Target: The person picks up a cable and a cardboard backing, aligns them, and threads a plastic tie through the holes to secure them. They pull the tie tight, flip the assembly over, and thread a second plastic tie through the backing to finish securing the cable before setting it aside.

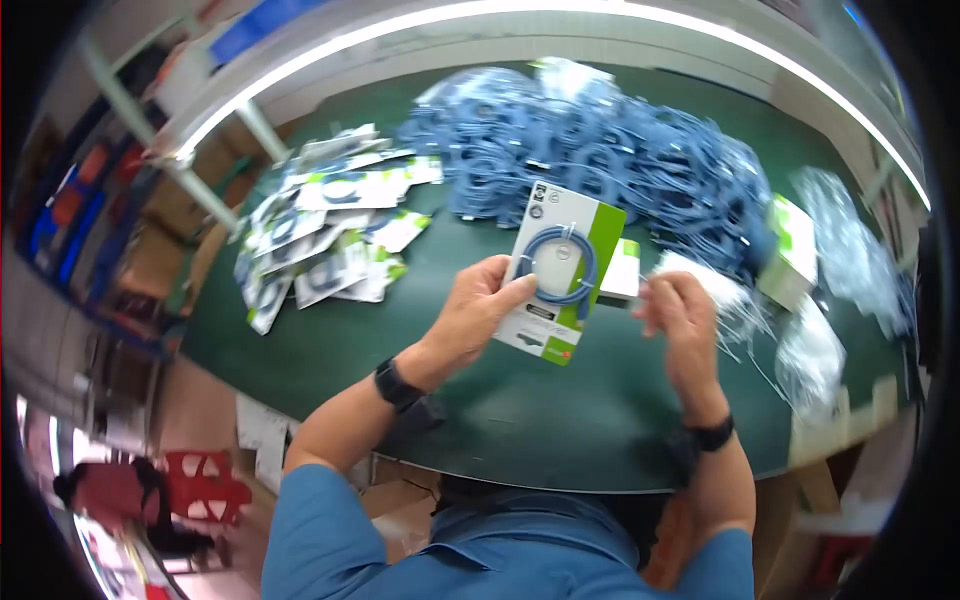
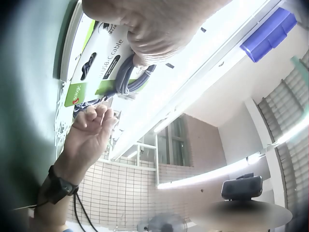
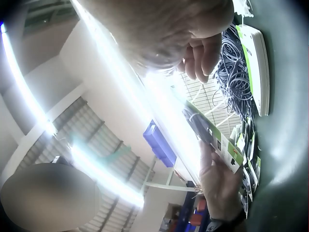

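My left hand (image 1: 472,312) grips the lower left side of a white and green packaging card (image 1: 562,268), its thumb on the front. Fastened to the card's front is a coiled blue cable (image 1: 590,268); the card's print reads "USB-C cable" in the left wrist view. To the right of the card, my right hand (image 1: 684,325) hangs apart from it with loosely curled fingers, and no held thing shows. Behind the right hand lies a bundle of thin white ties (image 1: 705,285). A stack of white and green cards (image 1: 622,272) sits on the table just behind the held card.
A large heap of blue coiled cables (image 1: 590,140) covers the back of the green table (image 1: 520,430). Several carded cables (image 1: 330,225) are piled at left. To the right stand a white and green box (image 1: 790,255) and clear plastic bags (image 1: 850,240).
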Available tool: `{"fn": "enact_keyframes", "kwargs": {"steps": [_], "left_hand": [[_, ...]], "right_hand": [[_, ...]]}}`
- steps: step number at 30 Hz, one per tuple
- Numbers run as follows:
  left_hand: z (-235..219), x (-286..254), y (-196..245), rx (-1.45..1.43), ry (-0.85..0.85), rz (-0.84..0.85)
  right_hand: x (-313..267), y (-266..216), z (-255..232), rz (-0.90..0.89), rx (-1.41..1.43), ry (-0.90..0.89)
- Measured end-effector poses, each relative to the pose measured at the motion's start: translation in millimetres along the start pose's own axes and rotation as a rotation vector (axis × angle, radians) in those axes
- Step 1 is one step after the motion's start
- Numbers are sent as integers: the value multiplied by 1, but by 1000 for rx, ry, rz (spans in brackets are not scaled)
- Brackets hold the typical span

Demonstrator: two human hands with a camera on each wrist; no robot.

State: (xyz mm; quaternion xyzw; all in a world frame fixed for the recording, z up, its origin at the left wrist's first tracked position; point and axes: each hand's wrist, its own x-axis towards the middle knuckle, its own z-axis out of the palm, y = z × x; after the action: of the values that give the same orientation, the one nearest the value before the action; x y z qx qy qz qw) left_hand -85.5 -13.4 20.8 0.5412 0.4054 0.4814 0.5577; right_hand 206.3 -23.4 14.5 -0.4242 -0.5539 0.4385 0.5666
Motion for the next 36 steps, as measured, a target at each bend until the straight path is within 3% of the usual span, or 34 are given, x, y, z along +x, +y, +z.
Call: {"fn": "enact_keyframes", "kwargs": {"steps": [4,6,8,10,12,13,15,21,28,31,32,35,36], "left_hand": [[-42,4,2,-208,119,-15],[-78,14,13,-286,318,45],[-142,29,25,-277,349,113],[-186,35,52,-68,478,270],[-184,44,87,-443,528,326],[-191,46,82,-461,501,299],[-196,51,66,-408,573,-68],[-149,52,-3,-227,312,-154],[-67,85,2,190,41,-116],[-40,110,6,957,70,283],[-35,120,5,958,67,286],[-27,151,-9,1406,204,766],[-25,159,-14,1407,200,773]], "right_hand": [[5,9,-4,63,75,-82],[4,9,-3,92,53,-137],[1,8,-4,118,34,-151],[1,4,2,134,7,-161],[-1,1,2,165,-30,-124],[-1,1,3,156,-23,-158],[-2,-2,3,161,-29,-153],[-1,7,2,158,-30,-246],[1,9,2,177,-33,-255],[1,10,2,169,-38,-256],[0,10,2,164,-44,-258],[-2,9,3,149,-56,-260],[-4,8,5,141,-62,-267]]}}
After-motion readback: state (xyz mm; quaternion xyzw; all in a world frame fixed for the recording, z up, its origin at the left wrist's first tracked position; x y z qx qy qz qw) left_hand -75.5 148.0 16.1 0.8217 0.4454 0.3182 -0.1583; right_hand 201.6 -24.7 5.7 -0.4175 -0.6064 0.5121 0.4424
